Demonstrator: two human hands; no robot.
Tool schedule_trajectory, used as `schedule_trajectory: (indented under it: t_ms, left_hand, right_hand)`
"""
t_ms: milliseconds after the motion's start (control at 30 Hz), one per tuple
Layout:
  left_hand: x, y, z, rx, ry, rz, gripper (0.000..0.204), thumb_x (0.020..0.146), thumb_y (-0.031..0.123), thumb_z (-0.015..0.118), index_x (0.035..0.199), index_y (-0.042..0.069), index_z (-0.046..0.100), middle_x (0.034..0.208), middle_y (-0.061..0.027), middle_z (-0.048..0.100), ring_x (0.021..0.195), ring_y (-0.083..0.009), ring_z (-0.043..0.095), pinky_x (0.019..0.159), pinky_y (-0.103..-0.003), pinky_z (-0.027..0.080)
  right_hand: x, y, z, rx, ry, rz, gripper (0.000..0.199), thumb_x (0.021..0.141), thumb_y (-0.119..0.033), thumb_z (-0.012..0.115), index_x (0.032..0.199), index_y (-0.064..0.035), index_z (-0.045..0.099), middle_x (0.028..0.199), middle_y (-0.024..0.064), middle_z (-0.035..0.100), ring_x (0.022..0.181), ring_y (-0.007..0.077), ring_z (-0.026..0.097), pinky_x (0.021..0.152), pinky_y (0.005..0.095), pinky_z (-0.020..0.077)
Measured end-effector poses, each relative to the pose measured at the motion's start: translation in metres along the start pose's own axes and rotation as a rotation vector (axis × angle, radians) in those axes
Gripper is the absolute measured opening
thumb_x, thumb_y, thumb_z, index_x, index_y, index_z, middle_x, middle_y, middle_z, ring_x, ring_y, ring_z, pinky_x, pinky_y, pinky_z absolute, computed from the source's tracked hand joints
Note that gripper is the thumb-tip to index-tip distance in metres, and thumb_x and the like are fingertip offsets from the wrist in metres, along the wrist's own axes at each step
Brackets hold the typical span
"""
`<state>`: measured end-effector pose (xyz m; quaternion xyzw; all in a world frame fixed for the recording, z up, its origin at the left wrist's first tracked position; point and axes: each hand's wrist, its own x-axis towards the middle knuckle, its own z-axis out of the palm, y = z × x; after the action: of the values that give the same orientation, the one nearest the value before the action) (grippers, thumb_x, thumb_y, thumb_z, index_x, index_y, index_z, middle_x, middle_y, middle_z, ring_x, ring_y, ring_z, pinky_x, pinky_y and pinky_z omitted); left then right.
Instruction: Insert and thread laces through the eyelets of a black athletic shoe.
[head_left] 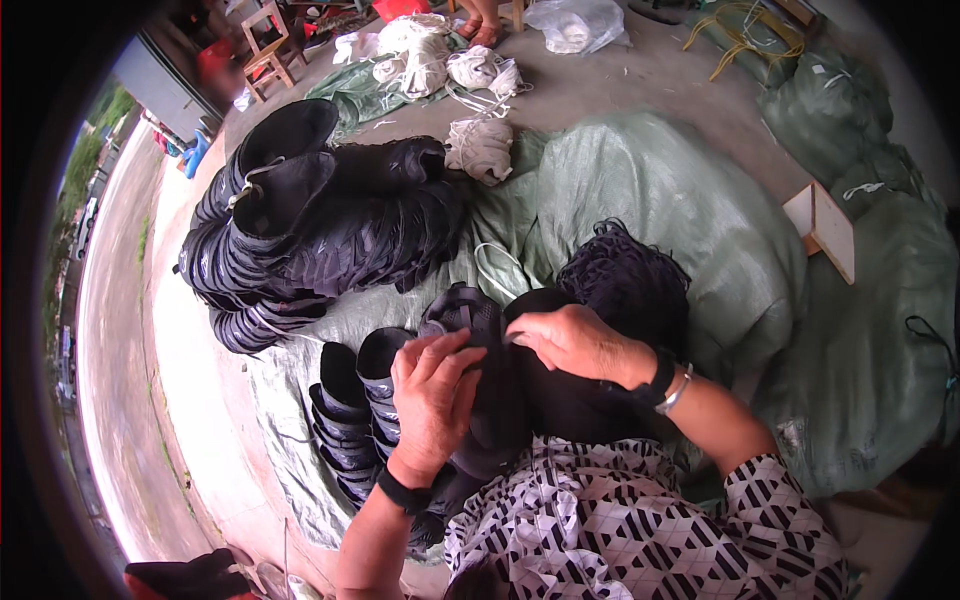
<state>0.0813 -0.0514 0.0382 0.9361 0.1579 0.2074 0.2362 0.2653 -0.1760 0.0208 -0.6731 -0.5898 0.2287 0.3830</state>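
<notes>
A dark shoe upper (pixel 490 385) with a mesh tongue lies in front of me, close to my body. On its left side my left hand (pixel 435 390) is closed, fingers bent toward the thumb over the lacing area. My right hand (pixel 575 340) pinches thumb and forefinger together just right of the upper. Whatever is between the fingertips of either hand is too small to make out, and dark against dark. A thick bundle of black laces (pixel 630 275) lies just beyond my right hand.
Nested black uppers (pixel 340 220) form a large pile at far left; shorter stacks (pixel 345 410) stand beside my left forearm. Green woven sheeting (pixel 650 190) lies underneath, with filled sacks (pixel 850 330) at right. White bundles (pixel 480 145), a wooden chair (pixel 268 55) and another person's feet (pixel 483 30) are beyond.
</notes>
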Motion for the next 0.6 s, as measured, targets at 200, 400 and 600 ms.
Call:
schedule_trajectory:
  t_ms: [200,400,600]
  left_hand:
    - [0.013,-0.023,0.027,0.083,-0.134,0.118,0.036,0.068,0.016,0.072,0.104,0.015,0.064,0.126,0.0010,0.055,0.120,-0.0268,0.045,0.101,-0.049,0.032]
    - [0.005,-0.018,0.026,0.118,-0.087,0.157,0.023,0.067,0.018,0.073,0.089,0.017,0.067,0.119,0.0015,0.056,0.116,-0.0257,0.046,0.101,-0.051,0.032]
    - [-0.002,-0.011,0.025,0.279,-0.219,0.218,0.020,0.066,0.020,0.068,0.086,0.018,0.066,0.120,-0.0006,0.053,0.115,-0.0264,0.044,0.102,-0.060,0.024]
  right_hand:
    - [0.031,0.010,0.011,-0.071,-0.121,0.075,0.014,0.089,-0.011,0.050,0.094,0.0002,0.057,0.064,0.0167,0.060,0.056,0.0267,0.064,0.052,0.0377,0.0490]
    - [0.031,-0.002,0.016,-0.321,-0.227,-0.007,0.010,0.077,-0.006,0.055,0.080,0.0018,0.061,0.070,0.0203,0.063,0.069,0.0368,0.064,0.064,0.0432,0.0507]
    - [0.018,0.012,0.024,-0.288,-0.207,-0.024,0.008,0.074,-0.006,0.058,0.077,-0.0008,0.063,0.073,0.0185,0.063,0.073,0.0345,0.064,0.066,0.0427,0.0505]
